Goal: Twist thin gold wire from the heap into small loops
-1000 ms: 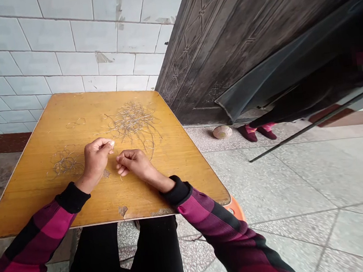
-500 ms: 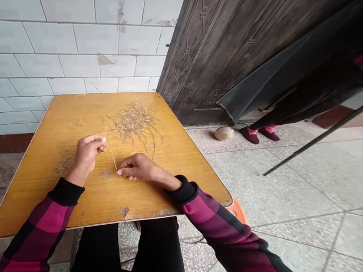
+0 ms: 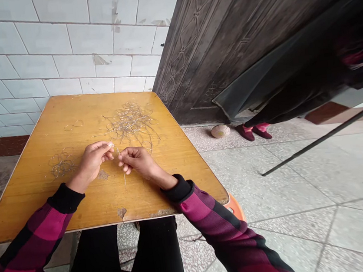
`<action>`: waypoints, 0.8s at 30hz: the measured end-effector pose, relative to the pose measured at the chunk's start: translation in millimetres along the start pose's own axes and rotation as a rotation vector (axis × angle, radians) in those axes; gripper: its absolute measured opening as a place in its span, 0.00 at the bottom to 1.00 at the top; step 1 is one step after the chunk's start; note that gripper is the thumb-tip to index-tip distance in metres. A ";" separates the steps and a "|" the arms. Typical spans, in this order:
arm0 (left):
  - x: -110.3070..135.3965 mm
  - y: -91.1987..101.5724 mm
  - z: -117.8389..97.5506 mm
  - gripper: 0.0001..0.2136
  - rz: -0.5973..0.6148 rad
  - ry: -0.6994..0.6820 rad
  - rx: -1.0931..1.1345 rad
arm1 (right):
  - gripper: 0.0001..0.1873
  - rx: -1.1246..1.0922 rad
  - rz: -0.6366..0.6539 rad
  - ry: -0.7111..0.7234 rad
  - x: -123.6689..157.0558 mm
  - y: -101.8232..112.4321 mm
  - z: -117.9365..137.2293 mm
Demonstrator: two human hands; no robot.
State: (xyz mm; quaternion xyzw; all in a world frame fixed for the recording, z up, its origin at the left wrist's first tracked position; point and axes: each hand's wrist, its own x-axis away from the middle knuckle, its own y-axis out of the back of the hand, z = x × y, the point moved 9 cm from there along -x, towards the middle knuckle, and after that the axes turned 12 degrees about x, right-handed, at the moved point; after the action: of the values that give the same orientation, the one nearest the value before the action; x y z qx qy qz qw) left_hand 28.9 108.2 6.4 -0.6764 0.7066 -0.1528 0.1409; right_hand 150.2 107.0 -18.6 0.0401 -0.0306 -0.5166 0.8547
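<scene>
The person's left hand [image 3: 92, 162] and right hand [image 3: 137, 162] are positioned near the centre of a yellow wood-veneer tabletop [image 3: 35, 209], close together but not touching. On the left hand, the thumb and forefinger are pinched closed at the tips [image 3: 110, 145] with the remaining fingers curled; whether they hold anything is too small to determine. On the right hand, the thumb and forefinger are likewise closed, gripping a strand of fine wire [image 3: 124, 176] that hangs down toward the tabletop. The main tangle of wire [image 3: 130, 123] lies beyond the hands, a smaller coil of wire [image 3: 62, 164] lies left of the left hand, and a loose wire loop [image 3: 73, 125] lies near the far edge. The tabletop shows a worn patch [image 3: 103, 174] beside the left wrist and a chipped spot [image 3: 122, 212] at the near edge. Both forearms wear magenta-and-black checked sleeves [image 3: 207, 222]. A tiled wall [image 3: 60, 49] stands beyond the table, and a dark embossed door [image 3: 198, 51] stands to its right. Another person's feet in dark red shoes [image 3: 253, 132] stand on the terrazzo floor [image 3: 271, 178] near a small ball [image 3: 220, 131].
</scene>
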 end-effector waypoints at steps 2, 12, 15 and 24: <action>-0.1 2.1 -1.6 0.09 -0.005 0.009 -0.001 | 0.18 -0.001 -0.002 -0.001 0.5 1.5 0.0; 3.1 -0.3 -0.5 0.11 0.015 0.033 -0.124 | 0.15 0.034 -0.004 0.007 2.1 2.1 2.5; 0.8 8.5 -3.4 0.11 -0.039 0.007 -0.105 | 0.17 0.018 -0.009 0.008 1.9 4.8 3.0; 2.7 7.1 -5.0 0.10 -0.036 -0.027 -0.050 | 0.19 -0.072 -0.041 -0.012 -1.6 10.1 -1.9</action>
State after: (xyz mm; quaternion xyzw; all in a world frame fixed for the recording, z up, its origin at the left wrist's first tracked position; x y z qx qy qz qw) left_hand 20.3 106.0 8.1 -0.6944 0.6957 -0.1286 0.1310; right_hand 158.6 113.2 -19.5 0.0066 -0.0165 -0.5349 0.8447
